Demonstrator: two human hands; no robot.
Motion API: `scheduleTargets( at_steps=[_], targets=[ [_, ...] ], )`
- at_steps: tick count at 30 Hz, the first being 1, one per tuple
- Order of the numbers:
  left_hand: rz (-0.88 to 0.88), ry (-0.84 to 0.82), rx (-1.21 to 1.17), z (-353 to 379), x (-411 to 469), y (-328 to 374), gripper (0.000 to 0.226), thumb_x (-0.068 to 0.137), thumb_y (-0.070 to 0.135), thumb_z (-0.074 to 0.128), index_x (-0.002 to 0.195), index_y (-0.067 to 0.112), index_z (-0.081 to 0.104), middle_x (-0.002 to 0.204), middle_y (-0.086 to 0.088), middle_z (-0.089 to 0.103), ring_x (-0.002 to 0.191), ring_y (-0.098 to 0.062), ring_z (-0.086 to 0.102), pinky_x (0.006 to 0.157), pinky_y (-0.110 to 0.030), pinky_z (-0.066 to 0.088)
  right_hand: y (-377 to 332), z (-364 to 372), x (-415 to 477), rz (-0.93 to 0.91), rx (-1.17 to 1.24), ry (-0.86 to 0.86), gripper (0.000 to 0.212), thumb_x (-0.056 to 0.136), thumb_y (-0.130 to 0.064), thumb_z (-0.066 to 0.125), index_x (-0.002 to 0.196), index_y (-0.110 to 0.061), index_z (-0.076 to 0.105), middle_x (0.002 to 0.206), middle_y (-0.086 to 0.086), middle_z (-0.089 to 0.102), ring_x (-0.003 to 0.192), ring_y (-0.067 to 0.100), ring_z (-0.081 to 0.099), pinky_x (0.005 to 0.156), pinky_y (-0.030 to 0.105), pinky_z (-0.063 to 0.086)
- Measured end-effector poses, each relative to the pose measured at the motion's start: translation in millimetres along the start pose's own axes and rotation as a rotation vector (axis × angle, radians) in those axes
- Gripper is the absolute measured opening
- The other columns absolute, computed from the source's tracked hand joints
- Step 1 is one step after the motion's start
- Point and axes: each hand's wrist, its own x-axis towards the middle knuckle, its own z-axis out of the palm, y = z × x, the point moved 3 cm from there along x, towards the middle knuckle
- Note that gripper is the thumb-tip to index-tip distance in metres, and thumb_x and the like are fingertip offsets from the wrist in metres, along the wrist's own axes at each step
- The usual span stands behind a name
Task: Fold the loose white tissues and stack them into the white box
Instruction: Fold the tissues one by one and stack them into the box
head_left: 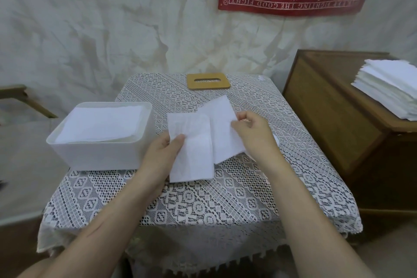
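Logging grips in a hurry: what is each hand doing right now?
Left hand: pinches the thin white paper tissue at its left edge.
Right hand: pinches the same tissue's right flap.

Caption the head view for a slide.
Left hand and right hand fold a white tissue beside the white box on a lace tablecloth.

The tissue (198,142) I hold is thin matt paper, faintly embossed. Left of my left hand (162,153) the box (101,156) is smooth matt plastic. Beneath is openwork lace cloth (203,205). Beyond both hands the lid (208,87) is smooth pale wood; right of my right hand (252,133) the cabinet (327,108) is dull brown wood.
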Motion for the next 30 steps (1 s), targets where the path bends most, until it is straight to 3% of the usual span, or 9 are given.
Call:
scheduleTargets(
  at_steps=[3, 6, 11, 15, 18, 21, 24, 27, 30],
  targets=[
    [0.005, -0.003, -0.007, 4.0, -1.0, 0.3, 0.014, 0.107, 0.029, 0.054, 0.111, 0.026, 0.067, 0.093, 0.01, 0.08, 0.085, -0.013, 0.076, 0.071, -0.036, 0.058, 20.4, -8.2, -1.5, 0.19, -0.146, -0.074, 0.011, 0.097, -0.017, 0.056, 0.105, -0.015, 0.062, 0.098, 0.004, 0.063, 0.082, 0.021, 0.057, 0.06, 0.028, 0.042],
    [-0.005, -0.005, -0.006, 6.2, -1.3, 0.4, 0.014, 0.107, 0.028, 0.054, 0.111, 0.025, 0.067, 0.094, 0.009, 0.08, 0.086, -0.013, 0.076, 0.072, -0.036, 0.058, 29.1, -13.5, 1.7, 0.199, -0.217, -0.072, 0.012, 0.096, -0.022, 0.058, 0.104, -0.021, 0.066, 0.106, -0.002, 0.066, 0.099, 0.02, 0.061, 0.081, 0.035, 0.049],
    [-0.032, -0.011, -0.02, 7.7, -1.9, -1.3, 0.015, 0.107, 0.026, 0.054, 0.11, 0.022, 0.068, 0.097, 0.005, 0.08, 0.094, -0.021, 0.076, 0.083, -0.044, 0.059, 27.3, -9.5, 4.4, 0.163, -0.303, -0.033, 0.032, 0.092, -0.039, 0.065, 0.085, -0.008, 0.064, 0.079, 0.004, 0.062, 0.079, 0.022, 0.054, 0.069, 0.033, 0.035],
    [-0.047, -0.012, -0.048, 6.5, -1.5, -2.5, 0.014, 0.105, 0.025, 0.057, 0.112, 0.019, 0.067, 0.1, 0.002, 0.081, 0.093, -0.021, 0.077, 0.081, -0.043, 0.06, 24.4, -5.3, 11.0, 0.136, -0.41, -0.023, 0.024, 0.091, -0.03, 0.067, 0.097, -0.007, 0.069, 0.085, 0.001, 0.065, 0.079, 0.022, 0.059, 0.068, 0.033, 0.041],
    [-0.037, 0.002, -0.054, 5.0, 0.1, -2.7, 0.016, 0.104, 0.026, 0.06, 0.114, 0.017, 0.068, 0.102, 0.001, 0.08, 0.094, -0.022, 0.077, 0.08, -0.042, 0.06, 17.5, -10.6, 10.2, 0.111, -0.273, 0.002, 0.01, 0.094, -0.025, 0.066, 0.092, -0.016, 0.069, 0.095, 0.006, 0.072, 0.093, 0.03, 0.069, 0.077, 0.039, 0.054],
    [-0.046, 0.002, -0.064, 6.3, -0.2, -3.0, 0.016, 0.104, 0.026, 0.06, 0.115, 0.017, 0.068, 0.103, 0.0, 0.08, 0.096, -0.024, 0.076, 0.083, -0.045, 0.06, 11.4, -20.4, 1.8, 0.157, 0.016, 0.003, 0.012, 0.101, -0.013, 0.059, 0.101, -0.008, 0.069, 0.1, 0.011, 0.072, 0.085, 0.025, 0.07, 0.058, 0.027, 0.057],
    [-0.067, -0.008, -0.059, 10.5, -1.6, -3.8, 0.018, 0.106, 0.027, 0.056, 0.112, 0.016, 0.068, 0.105, -0.005, 0.08, 0.097, -0.027, 0.076, 0.085, -0.049, 0.06, 19.5, -26.6, -4.1, 0.177, -0.082, -0.042, 0.015, 0.1, -0.015, 0.056, 0.101, -0.012, 0.07, 0.088, 0.004, 0.07, 0.072, 0.018, 0.064, 0.045, 0.02, 0.043],
    [-0.075, 0.006, -0.046, 12.5, -2.8, -3.3, 0.019, 0.106, 0.028, 0.055, 0.109, 0.013, 0.068, 0.107, -0.009, 0.078, 0.101, -0.032, 0.074, 0.091, -0.055, 0.059, 27.4, -28.7, -4.8, 0.174, -0.258, -0.037, 0.012, 0.094, -0.023, 0.062, 0.087, -0.022, 0.071, 0.078, -0.001, 0.07, 0.069, 0.022, 0.064, 0.053, 0.029, 0.044],
    [-0.056, 0.015, -0.039, 11.9, -3.6, -1.5, 0.018, 0.105, 0.026, 0.058, 0.106, 0.012, 0.07, 0.105, -0.009, 0.079, 0.1, -0.033, 0.074, 0.092, -0.057, 0.058, 25.4, -27.5, -2.2, 0.136, -0.382, 0.011, 0.013, 0.091, -0.024, 0.064, 0.082, -0.018, 0.071, 0.085, 0.007, 0.073, 0.085, 0.032, 0.07, 0.07, 0.042, 0.054]
  ],
)
